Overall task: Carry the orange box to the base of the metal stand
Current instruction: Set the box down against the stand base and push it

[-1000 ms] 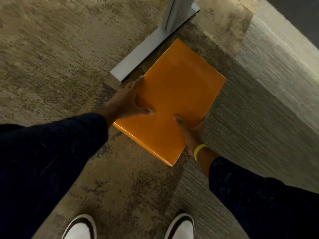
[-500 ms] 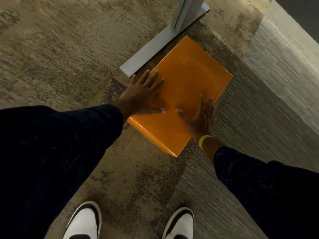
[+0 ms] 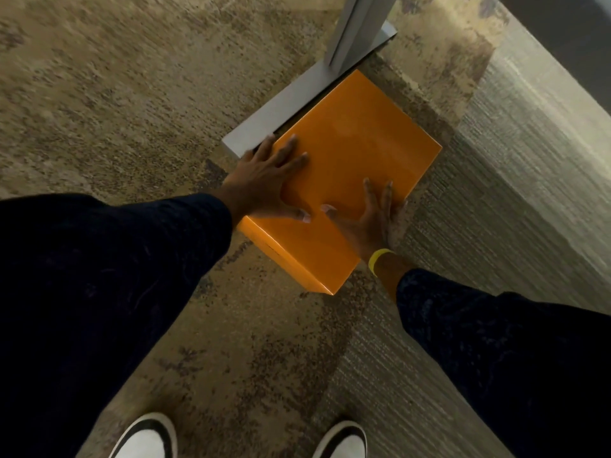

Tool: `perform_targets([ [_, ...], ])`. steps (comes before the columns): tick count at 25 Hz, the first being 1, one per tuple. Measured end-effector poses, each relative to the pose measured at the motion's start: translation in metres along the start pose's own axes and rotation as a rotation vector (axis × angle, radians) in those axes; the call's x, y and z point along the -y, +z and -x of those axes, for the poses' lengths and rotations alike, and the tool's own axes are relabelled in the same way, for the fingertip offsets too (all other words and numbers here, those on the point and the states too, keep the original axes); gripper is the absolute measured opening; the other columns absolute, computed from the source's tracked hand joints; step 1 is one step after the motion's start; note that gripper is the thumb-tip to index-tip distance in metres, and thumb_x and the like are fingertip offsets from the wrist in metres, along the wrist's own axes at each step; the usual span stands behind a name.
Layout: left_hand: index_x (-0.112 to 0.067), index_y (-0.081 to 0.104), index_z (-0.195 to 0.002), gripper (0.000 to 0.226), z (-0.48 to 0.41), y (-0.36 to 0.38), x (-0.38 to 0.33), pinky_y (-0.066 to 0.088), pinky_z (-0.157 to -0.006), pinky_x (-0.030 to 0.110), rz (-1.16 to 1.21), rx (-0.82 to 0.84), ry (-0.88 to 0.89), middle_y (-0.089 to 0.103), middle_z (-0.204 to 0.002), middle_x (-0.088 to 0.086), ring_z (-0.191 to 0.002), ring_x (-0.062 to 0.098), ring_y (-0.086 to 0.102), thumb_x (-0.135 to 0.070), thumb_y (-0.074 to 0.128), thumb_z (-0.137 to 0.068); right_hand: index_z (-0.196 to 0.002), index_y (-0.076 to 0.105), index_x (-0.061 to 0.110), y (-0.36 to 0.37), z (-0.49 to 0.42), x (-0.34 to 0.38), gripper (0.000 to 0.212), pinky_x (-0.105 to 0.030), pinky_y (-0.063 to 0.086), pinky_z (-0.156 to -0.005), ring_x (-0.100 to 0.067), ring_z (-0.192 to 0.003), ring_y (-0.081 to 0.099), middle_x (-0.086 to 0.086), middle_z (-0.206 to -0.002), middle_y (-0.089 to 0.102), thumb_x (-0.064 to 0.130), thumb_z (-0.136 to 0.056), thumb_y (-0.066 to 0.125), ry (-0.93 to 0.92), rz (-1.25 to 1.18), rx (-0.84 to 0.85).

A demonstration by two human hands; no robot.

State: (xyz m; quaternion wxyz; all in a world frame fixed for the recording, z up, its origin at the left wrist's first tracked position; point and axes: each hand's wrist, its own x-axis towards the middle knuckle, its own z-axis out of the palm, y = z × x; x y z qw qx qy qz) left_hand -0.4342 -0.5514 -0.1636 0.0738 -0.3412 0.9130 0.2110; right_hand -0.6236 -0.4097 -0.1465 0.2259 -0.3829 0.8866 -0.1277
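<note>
The box (image 3: 350,180) is plain glossy orange. The stand base (image 3: 284,110) is pale grey. The floor (image 3: 132,94) is mottled tan with dark brown speckles, turning to grey-green fine stripes toward its right edge. The sleeves (image 3: 115,276) are dark navy, the wristband (image 3: 377,259) yellow, the shoes (image 3: 145,441) white with black trim.

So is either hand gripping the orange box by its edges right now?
No. The left hand and right hand both lie flat, fingers spread, on top of the orange box, which sits on the carpet beside the metal stand's base.
</note>
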Motion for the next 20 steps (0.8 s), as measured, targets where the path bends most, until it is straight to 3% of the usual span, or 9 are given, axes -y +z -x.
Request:
perform_targets([
  [6, -0.037, -0.008, -0.156, 0.134, -0.026, -0.016, 0.011, 0.003, -0.120, 0.067, -0.001, 0.012, -0.011, -0.018, -0.167, 0.001, -0.152, 0.036, -0.018, -0.104, 0.034, -0.048, -0.159, 0.014, 0.036, -0.004, -0.027, 0.013, 0.119, -0.066, 0.006, -0.118, -0.046, -0.150, -0.020, -0.004, -0.170, -0.008, 0.084, -0.061, 0.064, 0.007, 0.026, 0.004],
  [11, -0.032, -0.007, -0.157, 0.136, -0.036, -0.033, 0.012, 0.001, -0.120, 0.067, -0.052, 0.040, -0.008, -0.017, -0.167, 0.004, -0.152, 0.036, -0.016, -0.102, 0.031, -0.048, -0.159, 0.011, 0.035, -0.014, -0.040, 0.028, 0.117, -0.069, 0.010, -0.116, -0.047, -0.149, -0.021, -0.003, -0.169, -0.011, 0.080, -0.067, 0.066, 0.041, 0.044, 0.049],
  [15, -0.026, -0.004, -0.159, 0.121, -0.033, -0.043, 0.003, 0.003, -0.121, 0.065, -0.101, 0.015, 0.006, -0.012, -0.168, 0.008, -0.154, 0.035, -0.010, -0.089, 0.049, -0.069, -0.160, 0.004, 0.034, -0.027, -0.039, 0.039, 0.118, -0.070, 0.015, -0.117, -0.045, -0.151, -0.017, -0.002, -0.169, -0.014, 0.079, -0.069, 0.064, 0.081, 0.095, 0.135],
  [20, -0.022, -0.004, -0.159, 0.099, 0.016, -0.042, -0.016, 0.006, -0.122, 0.061, -0.122, -0.066, 0.011, -0.011, -0.168, 0.011, -0.154, 0.033, -0.006, -0.071, 0.046, -0.088, -0.161, 0.002, 0.026, -0.036, -0.003, 0.047, 0.113, -0.060, 0.008, -0.122, -0.035, -0.155, -0.011, -0.007, -0.169, -0.010, 0.078, -0.077, 0.058, 0.000, 0.200, 0.125],
])
